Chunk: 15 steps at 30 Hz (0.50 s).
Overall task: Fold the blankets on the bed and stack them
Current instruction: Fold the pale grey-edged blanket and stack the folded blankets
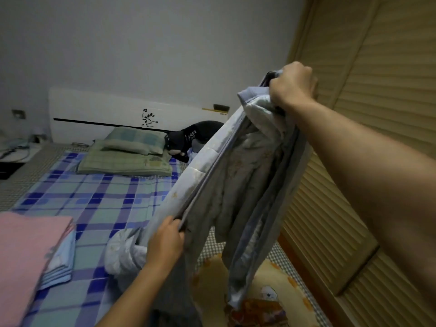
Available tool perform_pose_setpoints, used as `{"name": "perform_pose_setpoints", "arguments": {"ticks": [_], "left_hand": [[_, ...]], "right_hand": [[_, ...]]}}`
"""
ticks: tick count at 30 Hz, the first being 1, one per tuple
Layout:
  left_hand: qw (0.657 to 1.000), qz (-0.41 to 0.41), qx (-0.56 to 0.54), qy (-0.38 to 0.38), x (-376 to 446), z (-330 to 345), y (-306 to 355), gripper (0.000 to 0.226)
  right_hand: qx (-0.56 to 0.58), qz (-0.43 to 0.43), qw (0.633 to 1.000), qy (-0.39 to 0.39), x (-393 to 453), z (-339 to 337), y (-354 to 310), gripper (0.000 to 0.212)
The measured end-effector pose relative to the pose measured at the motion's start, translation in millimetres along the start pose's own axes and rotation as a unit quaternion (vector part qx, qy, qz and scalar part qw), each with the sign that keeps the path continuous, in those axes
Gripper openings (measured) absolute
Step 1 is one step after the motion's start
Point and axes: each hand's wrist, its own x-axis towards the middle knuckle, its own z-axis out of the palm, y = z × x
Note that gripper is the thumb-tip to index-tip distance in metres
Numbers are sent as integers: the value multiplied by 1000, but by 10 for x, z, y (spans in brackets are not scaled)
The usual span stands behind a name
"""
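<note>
Right hand: raised, gripping the top of a pale blue blanket.
Left hand: pinching its lower edge.
Blanket: hanging over the bed, unfolded.
Done: folded stack at left.
Left: fold, stack this one.

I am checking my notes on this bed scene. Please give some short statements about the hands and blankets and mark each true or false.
1. Both hands grip the pale blue blanket. True: right hand, left hand.
2. The pink blanket lies on top of the folded stack. True.
3. The right hand is lower than the left. False: it is higher.
4. The pillow lies on the floor. False: it lies on the bed, near the headboard.
</note>
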Motion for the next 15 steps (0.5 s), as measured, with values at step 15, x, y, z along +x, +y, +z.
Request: {"name": "perform_pose_setpoints", "arguments": {"ticks": [15], "left_hand": [[992,54,-102,46,-723,-1093,39,30]], "right_hand": [[144,-23,987,-62,-418,592,1543,32]]}}
